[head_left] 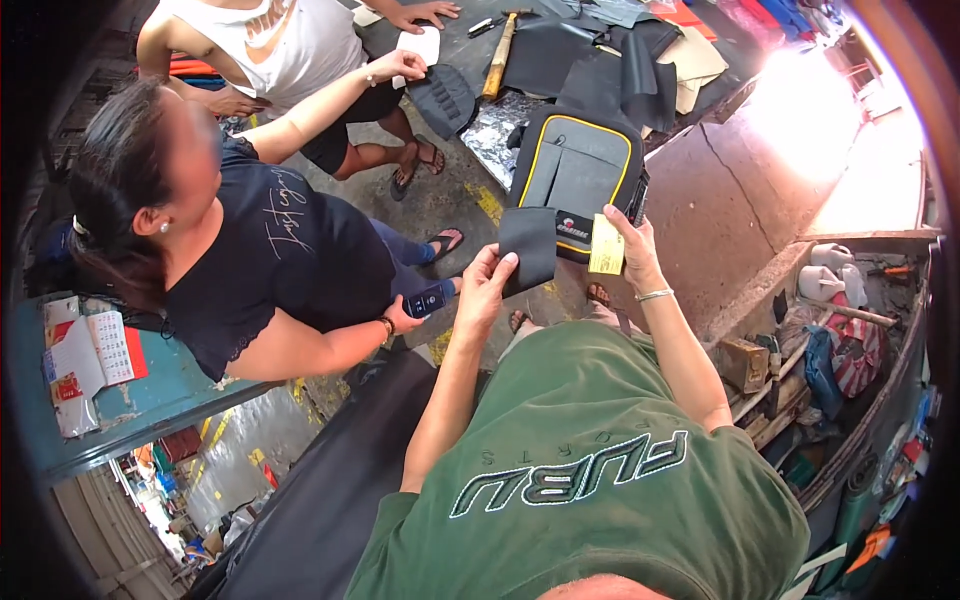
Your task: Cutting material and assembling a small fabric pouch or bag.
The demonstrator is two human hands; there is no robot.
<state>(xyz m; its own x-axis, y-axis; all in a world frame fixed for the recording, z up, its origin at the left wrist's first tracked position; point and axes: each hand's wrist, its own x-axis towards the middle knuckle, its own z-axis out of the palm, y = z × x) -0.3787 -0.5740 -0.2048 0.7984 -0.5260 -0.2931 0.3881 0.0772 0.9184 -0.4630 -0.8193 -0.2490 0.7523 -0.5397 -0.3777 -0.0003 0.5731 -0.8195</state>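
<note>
My left hand (483, 287) pinches the lower left edge of a black rectangular piece of material (528, 245), thumb on top. This piece hangs in front of the bottom left corner of a grey and black backpack (590, 165) with yellow piping. In my right hand (638, 255) is a small yellow paper slip (606, 246), held upright between thumb and fingers beside the backpack's lower right corner. The fingers behind both pieces are partly hidden. The backpack rests at the near edge of the worktable, its front pocket facing up.
On the worktable lie a wooden-handled hammer (499, 58) and black material sheets (545, 58). A person in a dark shirt (290, 245) stands at left with a phone (428, 299), reaching toward a white piece (420, 46). Another person in a white top (270, 40) stands beyond. Clutter (800, 365) fills the right.
</note>
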